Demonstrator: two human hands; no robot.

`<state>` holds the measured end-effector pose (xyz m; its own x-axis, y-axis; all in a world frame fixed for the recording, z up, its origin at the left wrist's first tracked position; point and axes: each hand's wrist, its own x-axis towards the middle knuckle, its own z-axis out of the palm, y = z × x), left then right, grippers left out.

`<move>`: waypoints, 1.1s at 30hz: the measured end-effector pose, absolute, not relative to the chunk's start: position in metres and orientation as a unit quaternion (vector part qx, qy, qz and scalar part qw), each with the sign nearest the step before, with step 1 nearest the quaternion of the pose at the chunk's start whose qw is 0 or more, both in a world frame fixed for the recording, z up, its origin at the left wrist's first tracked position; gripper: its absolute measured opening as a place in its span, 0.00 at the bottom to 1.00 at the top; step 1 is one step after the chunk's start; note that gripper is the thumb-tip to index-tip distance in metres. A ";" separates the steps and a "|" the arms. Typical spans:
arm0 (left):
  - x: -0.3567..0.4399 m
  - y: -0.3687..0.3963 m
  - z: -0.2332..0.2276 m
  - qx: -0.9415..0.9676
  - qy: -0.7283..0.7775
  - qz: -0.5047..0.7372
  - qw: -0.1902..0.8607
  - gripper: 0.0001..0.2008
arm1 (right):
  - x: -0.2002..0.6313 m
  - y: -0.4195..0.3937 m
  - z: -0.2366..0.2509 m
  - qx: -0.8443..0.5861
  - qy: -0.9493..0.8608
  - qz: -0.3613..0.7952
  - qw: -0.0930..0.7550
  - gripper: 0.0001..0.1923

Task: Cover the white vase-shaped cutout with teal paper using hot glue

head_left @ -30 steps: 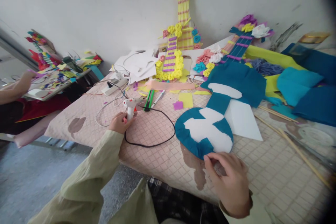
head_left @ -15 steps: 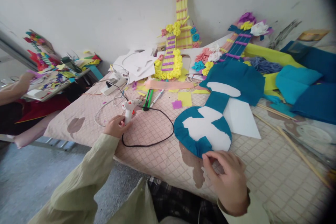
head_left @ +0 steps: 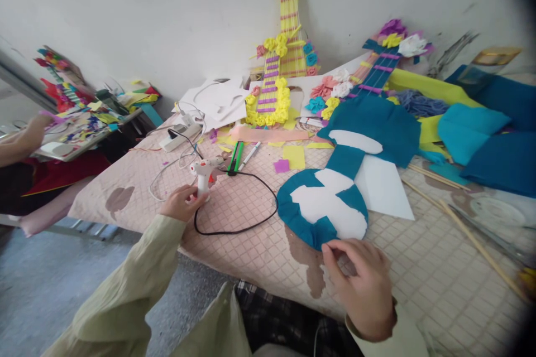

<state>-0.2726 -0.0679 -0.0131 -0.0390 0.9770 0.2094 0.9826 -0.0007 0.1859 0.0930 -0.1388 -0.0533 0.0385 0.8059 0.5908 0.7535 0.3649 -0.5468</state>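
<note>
My left hand (head_left: pixel 181 203) is closed round the handle of the white glue gun (head_left: pixel 204 173), which stands upright on the desk (head_left: pixel 419 273) at near left, nozzle pointing right. My right hand (head_left: pixel 360 284) rests at the near edge, its fingers (head_left: pixel 335 248) curled and pressing the near rim of the teal-and-white guitar cutout (head_left: pixel 324 206); it is pinning the piece down, not lifting it.

The gun's black cord (head_left: pixel 251 220) loops across the desk between my two hands and runs back toward the power strip (head_left: pixel 182 136) at far left. In my judgement this loop is the main hazard: a quick lift of the gun could drag the cord against the cutout's round body and shift the teal felt off the white card.

The nozzle stands close to the green marker (head_left: pixel 234 157) and the white pen (head_left: pixel 251 155); a tilt to the right could put hot glue on them or on the quilted cover.

The cutout's rim lies just at the desk's near edge, so a slip of my pressing fingers could let it slide toward my lap.

Bamboo sticks (head_left: pixel 460 223) lie at near right, well apart from both hands. Finished guitars, the yellow guitar (head_left: pixel 285 67) among them, lean on the far wall. Another person's arm (head_left: pixel 17 142) works at far left, clear of mine.
</note>
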 end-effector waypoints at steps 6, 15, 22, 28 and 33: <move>-0.284 -0.069 -0.020 -0.650 -0.751 -0.110 0.009 0.20 | 0.091 -0.141 -0.047 -0.569 -0.682 0.043 0.457 0.06; -0.275 -0.097 0.007 -0.627 -0.764 -0.132 0.080 0.19 | 0.090 -0.140 -0.043 -0.580 -0.665 0.061 0.467 0.06; -0.107 -0.169 -0.011 -0.850 -0.453 -0.266 0.032 0.14 | 0.114 -0.150 -0.029 -0.566 -0.666 0.090 0.477 0.02; -0.056 -0.162 -0.061 -0.895 -0.367 -0.253 0.003 0.21 | 0.181 -0.140 -0.018 -0.614 -0.672 -0.030 0.412 0.04; -0.061 -0.154 -0.057 -0.900 -0.364 -0.241 0.010 0.22 | 0.253 -0.115 -0.030 -0.697 -0.658 -0.134 0.251 0.12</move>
<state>-0.0611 -0.1535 -0.0572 0.6188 0.6502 0.4408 0.6597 -0.7348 0.1576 0.2530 -0.1151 -0.0297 0.0974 0.8509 0.5162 0.9848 -0.0076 -0.1734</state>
